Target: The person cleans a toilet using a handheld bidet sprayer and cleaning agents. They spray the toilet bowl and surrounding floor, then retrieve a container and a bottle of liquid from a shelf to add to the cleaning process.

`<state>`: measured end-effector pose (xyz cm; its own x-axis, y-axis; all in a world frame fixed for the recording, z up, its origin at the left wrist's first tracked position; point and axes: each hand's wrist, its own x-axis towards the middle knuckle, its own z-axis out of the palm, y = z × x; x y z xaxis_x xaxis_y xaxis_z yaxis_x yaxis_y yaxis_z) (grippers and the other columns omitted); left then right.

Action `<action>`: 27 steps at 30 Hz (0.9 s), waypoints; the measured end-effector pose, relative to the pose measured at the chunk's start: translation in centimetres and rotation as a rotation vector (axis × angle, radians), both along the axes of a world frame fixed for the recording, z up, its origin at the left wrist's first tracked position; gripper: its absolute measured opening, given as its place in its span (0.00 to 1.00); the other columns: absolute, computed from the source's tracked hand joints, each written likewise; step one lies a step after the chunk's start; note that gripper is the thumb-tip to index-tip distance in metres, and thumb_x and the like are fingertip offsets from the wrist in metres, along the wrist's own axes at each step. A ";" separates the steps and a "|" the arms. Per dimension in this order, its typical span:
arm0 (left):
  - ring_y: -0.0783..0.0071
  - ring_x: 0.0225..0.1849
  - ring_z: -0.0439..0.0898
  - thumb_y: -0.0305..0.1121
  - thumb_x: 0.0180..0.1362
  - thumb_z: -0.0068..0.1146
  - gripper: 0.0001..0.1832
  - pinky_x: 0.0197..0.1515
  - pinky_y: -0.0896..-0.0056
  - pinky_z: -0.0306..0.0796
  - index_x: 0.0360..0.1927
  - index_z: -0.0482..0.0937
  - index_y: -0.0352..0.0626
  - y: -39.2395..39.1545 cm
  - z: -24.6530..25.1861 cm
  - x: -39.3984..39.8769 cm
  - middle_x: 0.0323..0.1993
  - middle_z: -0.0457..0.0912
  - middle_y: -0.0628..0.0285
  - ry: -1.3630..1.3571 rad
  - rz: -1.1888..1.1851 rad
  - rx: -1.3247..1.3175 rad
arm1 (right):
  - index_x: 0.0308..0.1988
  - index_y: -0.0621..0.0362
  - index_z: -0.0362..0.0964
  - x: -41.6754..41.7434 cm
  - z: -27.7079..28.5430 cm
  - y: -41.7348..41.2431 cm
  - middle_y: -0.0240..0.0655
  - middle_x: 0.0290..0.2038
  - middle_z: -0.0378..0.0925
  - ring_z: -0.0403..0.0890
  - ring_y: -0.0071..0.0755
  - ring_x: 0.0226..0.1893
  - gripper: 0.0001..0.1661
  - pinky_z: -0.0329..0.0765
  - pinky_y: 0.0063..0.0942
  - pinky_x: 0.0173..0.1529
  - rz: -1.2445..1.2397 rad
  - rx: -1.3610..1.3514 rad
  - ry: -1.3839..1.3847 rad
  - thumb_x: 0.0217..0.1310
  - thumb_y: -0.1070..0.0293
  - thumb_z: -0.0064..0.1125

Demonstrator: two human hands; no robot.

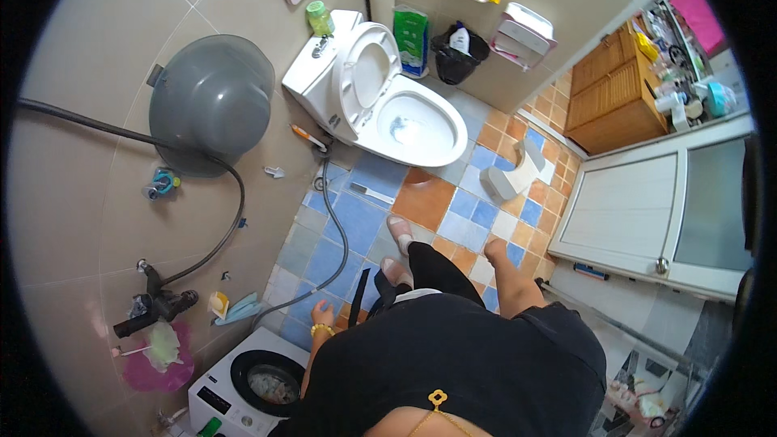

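My left hand (323, 314), with a yellow bead bracelet (322, 329) at its wrist, hangs beside my body near the front-loading washing machine (209, 385). Nothing shows in it, and its fingers look slightly apart. On the other side my right hand (496, 249) hangs above the tiles; its fingers are mostly hidden from above. Before me stands a white toilet (446, 124) with seat and lid raised and bubbly water in the bowl. A brush (372, 193) with a pale handle lies on the blue tile between my feet and the toilet.
A grey hose (345, 237) crosses the floor at left. A white-grey step stool (516, 176) stands at right, near a white door (619, 200). Beside the toilet are a green bag (411, 39) and a black-lined bin (452, 67). A grey basin (212, 91) hangs on the wall.
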<state>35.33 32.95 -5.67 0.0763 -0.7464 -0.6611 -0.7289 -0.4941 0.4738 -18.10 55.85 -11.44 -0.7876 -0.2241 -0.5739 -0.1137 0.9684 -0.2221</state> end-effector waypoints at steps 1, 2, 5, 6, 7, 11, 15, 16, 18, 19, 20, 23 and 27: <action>0.69 0.32 0.76 0.31 0.45 0.59 0.20 0.34 0.72 0.70 0.44 0.74 0.36 0.7 0.9 0.1 0.36 0.77 0.54 -0.053 -0.034 0.004 | 0.24 0.66 0.73 0.6 0.1 0.8 0.45 0.24 0.75 0.77 0.39 0.22 0.11 0.72 0.36 0.20 -0.037 -0.058 -0.019 0.50 0.71 0.46; 0.68 0.33 0.76 0.32 0.45 0.59 0.22 0.35 0.71 0.70 0.46 0.73 0.36 1.4 1.7 0.0 0.36 0.77 0.53 -0.065 -0.017 0.073 | 0.23 0.66 0.72 0.9 0.0 1.3 0.43 0.23 0.74 0.76 0.37 0.21 0.12 0.70 0.35 0.18 -0.073 -0.115 -0.037 0.50 0.70 0.47; 0.65 0.39 0.75 0.34 0.46 0.58 0.25 0.42 0.68 0.68 0.49 0.72 0.36 1.8 5.8 -2.1 0.39 0.77 0.52 -0.091 0.008 0.222 | 0.21 0.66 0.73 2.4 0.8 3.3 0.46 0.19 0.75 0.77 0.42 0.21 0.12 0.72 0.37 0.22 -0.034 -0.239 0.068 0.49 0.68 0.50; 0.63 0.44 0.74 0.36 0.45 0.58 0.25 0.47 0.67 0.66 0.48 0.72 0.36 2.0 6.0 -2.1 0.41 0.76 0.51 -0.093 0.006 0.226 | 0.22 0.67 0.73 3.3 1.6 3.4 0.47 0.20 0.75 0.77 0.43 0.21 0.12 0.72 0.37 0.24 -0.007 -0.264 0.133 0.48 0.68 0.50; 0.63 0.40 0.75 0.36 0.45 0.58 0.25 0.44 0.67 0.68 0.48 0.72 0.37 2.7 3.0 -0.2 0.38 0.77 0.51 -0.104 -0.051 0.095 | 0.23 0.67 0.73 4.1 3.2 3.2 0.49 0.20 0.75 0.77 0.45 0.21 0.12 0.73 0.38 0.26 0.024 -0.292 0.195 0.47 0.68 0.50; 0.68 0.21 0.75 0.37 0.46 0.58 0.24 0.24 0.68 0.69 0.49 0.72 0.42 2.7 -6.3 3.6 0.23 0.76 0.58 -0.098 -0.097 -0.048 | 0.25 0.65 0.74 3.9 4.9 5.9 0.55 0.27 0.75 0.78 0.52 0.30 0.11 0.73 0.39 0.34 0.061 -0.176 0.126 0.44 0.68 0.53; 0.60 0.47 0.74 0.35 0.45 0.56 0.27 0.49 0.67 0.67 0.50 0.71 0.34 3.6 1.2 -3.8 0.45 0.75 0.48 0.004 0.167 0.152 | 0.26 0.64 0.75 1.2 7.3 6.9 0.56 0.29 0.75 0.77 0.54 0.33 0.11 0.73 0.40 0.37 0.024 -0.157 0.075 0.45 0.67 0.53; 0.63 0.42 0.76 0.34 0.45 0.57 0.26 0.42 0.68 0.70 0.50 0.71 0.35 4.2 -0.7 -3.3 0.43 0.76 0.48 -0.076 0.016 0.055 | 0.27 0.64 0.75 0.1 7.1 7.5 0.56 0.29 0.75 0.77 0.54 0.33 0.11 0.73 0.41 0.37 0.008 -0.162 0.071 0.45 0.67 0.53; 0.62 0.41 0.77 0.33 0.45 0.57 0.26 0.41 0.67 0.70 0.51 0.70 0.35 5.9 2.7 -7.2 0.43 0.76 0.49 -0.083 0.047 0.117 | 0.30 0.62 0.75 -2.7 6.3 9.1 0.54 0.30 0.75 0.77 0.52 0.34 0.12 0.73 0.39 0.40 0.079 -0.197 0.167 0.45 0.65 0.54; 0.61 0.42 0.76 0.33 0.46 0.57 0.26 0.42 0.66 0.70 0.51 0.70 0.35 6.9 1.5 -7.8 0.43 0.76 0.49 -0.090 0.043 0.116 | 0.30 0.62 0.75 -4.1 5.9 10.1 0.54 0.31 0.76 0.77 0.52 0.35 0.13 0.73 0.39 0.41 0.055 -0.204 0.183 0.45 0.65 0.54; 0.60 0.42 0.76 0.33 0.46 0.56 0.27 0.43 0.66 0.69 0.51 0.69 0.35 7.9 0.9 -8.8 0.43 0.76 0.49 -0.096 0.034 0.117 | 0.31 0.62 0.75 -5.5 5.6 11.3 0.53 0.31 0.76 0.77 0.52 0.35 0.13 0.73 0.38 0.41 0.032 -0.210 0.199 0.45 0.65 0.54; 0.59 0.44 0.75 0.33 0.46 0.57 0.26 0.46 0.66 0.68 0.50 0.70 0.34 10.9 -5.6 -7.8 0.43 0.76 0.49 -0.164 0.093 0.107 | 0.32 0.63 0.75 -9.7 6.1 13.2 0.53 0.31 0.76 0.77 0.52 0.36 0.14 0.73 0.36 0.42 -0.038 -0.285 0.126 0.45 0.64 0.56; 0.66 0.35 0.77 0.36 0.48 0.56 0.17 0.41 0.65 0.69 0.41 0.77 0.40 13.0 -2.0 -19.0 0.31 0.79 0.56 -0.214 -0.332 0.052 | 0.27 0.64 0.73 -16.7 3.5 22.0 0.48 0.24 0.75 0.78 0.41 0.25 0.11 0.74 0.33 0.31 -0.057 -0.329 0.127 0.48 0.66 0.54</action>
